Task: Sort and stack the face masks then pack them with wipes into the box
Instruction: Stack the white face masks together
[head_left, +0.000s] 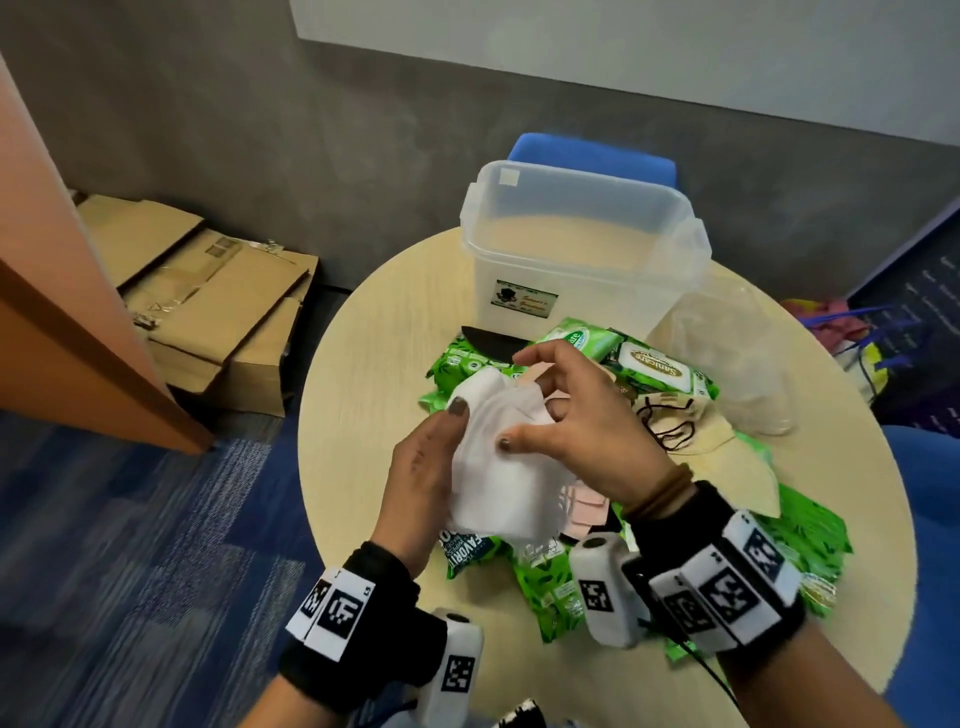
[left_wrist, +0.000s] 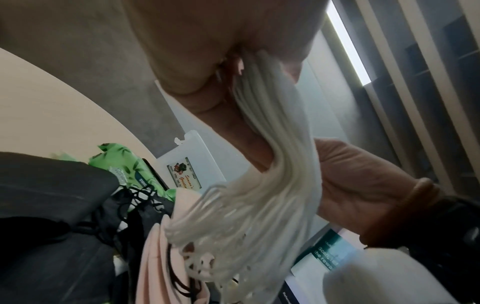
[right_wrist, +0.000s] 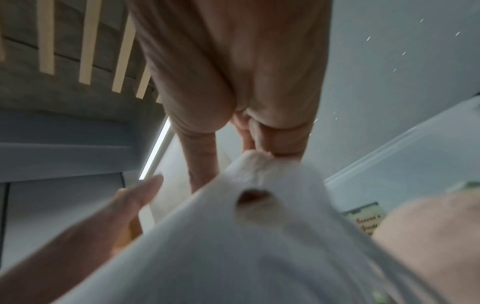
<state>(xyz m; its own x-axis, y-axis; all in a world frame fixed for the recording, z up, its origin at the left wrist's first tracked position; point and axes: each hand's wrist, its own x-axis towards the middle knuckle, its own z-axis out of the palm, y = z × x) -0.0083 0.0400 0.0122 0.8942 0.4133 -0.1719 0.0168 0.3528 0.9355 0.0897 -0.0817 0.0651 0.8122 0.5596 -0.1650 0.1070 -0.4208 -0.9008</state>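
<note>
A stack of white face masks (head_left: 501, 467) is lifted above the round table (head_left: 374, 332). My left hand (head_left: 426, 478) grips the stack from the left, thumb on top. My right hand (head_left: 566, 415) pinches its right edge with the thumb, other fingers arched above. The left wrist view shows the layered mask edges (left_wrist: 259, 195) and their ear loops. In the right wrist view the white masks (right_wrist: 246, 236) fill the lower half. Pink masks (head_left: 587, 506), black masks (head_left: 493, 340) and beige masks (head_left: 691, 431) lie among green wipe packs (head_left: 660, 369). The clear plastic box (head_left: 582, 244) stands open behind.
A clear plastic bag (head_left: 737, 364) lies at the table's right. A blue chair (head_left: 592, 156) stands behind the box, another blue seat (head_left: 930, 519) to the right. Flattened cardboard boxes (head_left: 208, 296) lie on the floor at the left beside an orange door (head_left: 62, 312).
</note>
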